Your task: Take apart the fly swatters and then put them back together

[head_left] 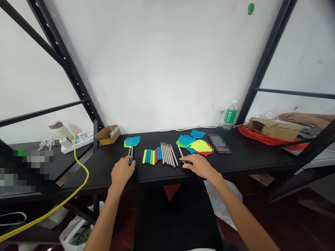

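My left hand (123, 170) rests at the near end of assembled fly swatters with a blue head (133, 141) and a yellow-green one beneath, its fingers closed about a blue handle. Between thumb and fingers, my right hand (200, 166) pinches a thin metal rod (180, 150) that points away from me. In the middle lies a row of coloured handle grips (150, 157) in yellow, blue, green and red. Beside them is a row of metal rods (167, 154). Loose swatter heads, among them a yellow one (201, 145) and a blue one (198, 134), overlap beyond my right hand.
A blurred dark object (219, 143) lies right of the heads, with a water bottle (230, 115) behind. An open cardboard box (108, 135) and power strip (78, 142) stand left. A yellow cable (85, 167) crosses the front left. Another person's hand (293, 118) shows far right.
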The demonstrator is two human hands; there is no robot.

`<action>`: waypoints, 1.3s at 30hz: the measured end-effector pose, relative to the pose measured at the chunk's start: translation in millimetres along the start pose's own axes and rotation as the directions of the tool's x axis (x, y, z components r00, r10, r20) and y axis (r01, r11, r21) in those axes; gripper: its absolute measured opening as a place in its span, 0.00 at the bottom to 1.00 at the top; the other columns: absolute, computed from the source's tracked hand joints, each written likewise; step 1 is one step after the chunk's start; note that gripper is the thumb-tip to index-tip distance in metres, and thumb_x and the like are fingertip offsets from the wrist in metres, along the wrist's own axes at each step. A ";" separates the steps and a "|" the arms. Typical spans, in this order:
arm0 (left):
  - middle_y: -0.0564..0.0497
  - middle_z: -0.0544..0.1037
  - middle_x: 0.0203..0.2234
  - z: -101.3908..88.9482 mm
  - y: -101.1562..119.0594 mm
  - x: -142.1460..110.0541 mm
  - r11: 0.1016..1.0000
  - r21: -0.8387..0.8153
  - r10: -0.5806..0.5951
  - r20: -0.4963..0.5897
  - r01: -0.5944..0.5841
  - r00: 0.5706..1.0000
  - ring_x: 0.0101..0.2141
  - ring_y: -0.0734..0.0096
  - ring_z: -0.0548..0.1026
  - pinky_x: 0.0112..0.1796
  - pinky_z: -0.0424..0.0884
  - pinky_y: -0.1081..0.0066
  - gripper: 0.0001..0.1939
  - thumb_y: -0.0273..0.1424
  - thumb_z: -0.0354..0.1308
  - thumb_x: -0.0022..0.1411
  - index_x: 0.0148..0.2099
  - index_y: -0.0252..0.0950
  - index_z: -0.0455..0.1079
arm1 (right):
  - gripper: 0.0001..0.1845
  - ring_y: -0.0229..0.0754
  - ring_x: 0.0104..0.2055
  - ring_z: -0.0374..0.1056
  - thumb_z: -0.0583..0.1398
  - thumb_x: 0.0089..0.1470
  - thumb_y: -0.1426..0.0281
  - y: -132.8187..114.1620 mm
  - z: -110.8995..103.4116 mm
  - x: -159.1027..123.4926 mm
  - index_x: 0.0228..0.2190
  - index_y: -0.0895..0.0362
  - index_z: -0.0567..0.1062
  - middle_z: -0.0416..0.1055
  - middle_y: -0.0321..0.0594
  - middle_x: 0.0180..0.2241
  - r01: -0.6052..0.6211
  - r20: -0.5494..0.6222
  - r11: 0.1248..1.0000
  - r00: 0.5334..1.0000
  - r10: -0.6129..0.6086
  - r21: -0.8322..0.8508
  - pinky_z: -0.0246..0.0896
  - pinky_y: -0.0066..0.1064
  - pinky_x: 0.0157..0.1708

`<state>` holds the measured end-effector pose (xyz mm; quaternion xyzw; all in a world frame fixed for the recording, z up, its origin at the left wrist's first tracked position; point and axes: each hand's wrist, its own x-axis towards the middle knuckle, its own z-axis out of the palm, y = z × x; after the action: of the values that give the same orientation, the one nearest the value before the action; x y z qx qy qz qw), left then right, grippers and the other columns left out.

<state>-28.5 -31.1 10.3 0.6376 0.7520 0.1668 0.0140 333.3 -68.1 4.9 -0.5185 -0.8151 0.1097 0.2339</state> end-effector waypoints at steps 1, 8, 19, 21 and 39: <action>0.43 0.77 0.46 -0.7 0.6 -0.6 1.000 0.006 0.001 0.005 -0.001 1.000 0.46 0.51 0.76 0.38 0.68 0.64 0.23 0.40 0.47 0.66 0.58 0.40 0.71 | 0.18 0.51 0.50 0.70 0.59 0.62 0.61 0.3 0.5 0.3 0.52 0.45 0.77 0.78 0.37 0.49 0.001 -0.005 1.000 1.000 -0.001 0.001 0.62 0.37 0.43; 0.42 0.76 0.47 -0.3 1.3 -1.4 1.000 0.019 0.010 0.006 -0.010 1.000 0.46 0.49 0.75 0.39 0.69 0.61 0.23 0.40 0.47 0.66 0.58 0.39 0.72 | 0.17 0.49 0.48 0.70 0.59 0.63 0.63 -1.5 2.4 2.1 0.52 0.46 0.77 0.77 0.38 0.44 0.009 -0.003 1.000 1.000 -0.009 -0.002 0.61 0.34 0.40; 0.41 0.77 0.48 -1.0 1.2 -1.9 1.000 0.002 0.025 0.015 -0.025 1.000 0.46 0.50 0.75 0.41 0.70 0.62 0.22 0.39 0.49 0.66 0.57 0.38 0.73 | 0.14 0.46 0.46 0.69 0.57 0.65 0.64 -11.8 15.4 4.3 0.50 0.46 0.78 0.74 0.39 0.44 0.036 -0.045 0.997 0.998 -0.039 -0.069 0.61 0.32 0.39; 0.41 0.77 0.47 -1.0 1.5 -2.3 1.000 0.004 0.030 0.018 -0.030 0.999 0.46 0.50 0.75 0.41 0.70 0.62 0.22 0.39 0.49 0.66 0.57 0.38 0.73 | 0.14 0.46 0.46 0.69 0.57 0.65 0.63 -12.2 17.4 4.2 0.50 0.47 0.78 0.74 0.39 0.44 0.026 -0.056 0.996 0.998 -0.031 -0.082 0.61 0.31 0.37; 0.41 0.77 0.48 -1.7 3.6 -3.3 1.000 0.017 0.022 0.031 -0.022 0.999 0.47 0.49 0.75 0.42 0.70 0.61 0.22 0.37 0.49 0.66 0.58 0.38 0.72 | 0.18 0.49 0.49 0.67 0.60 0.61 0.56 -26.6 34.4 6.1 0.51 0.46 0.75 0.74 0.38 0.49 -0.075 -0.186 0.989 0.981 0.051 -0.125 0.65 0.35 0.38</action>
<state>-24.9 -34.3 12.2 0.6483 0.7461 0.1507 0.0185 293.0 -72.1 -12.1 -0.5663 -0.7788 0.0152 0.2694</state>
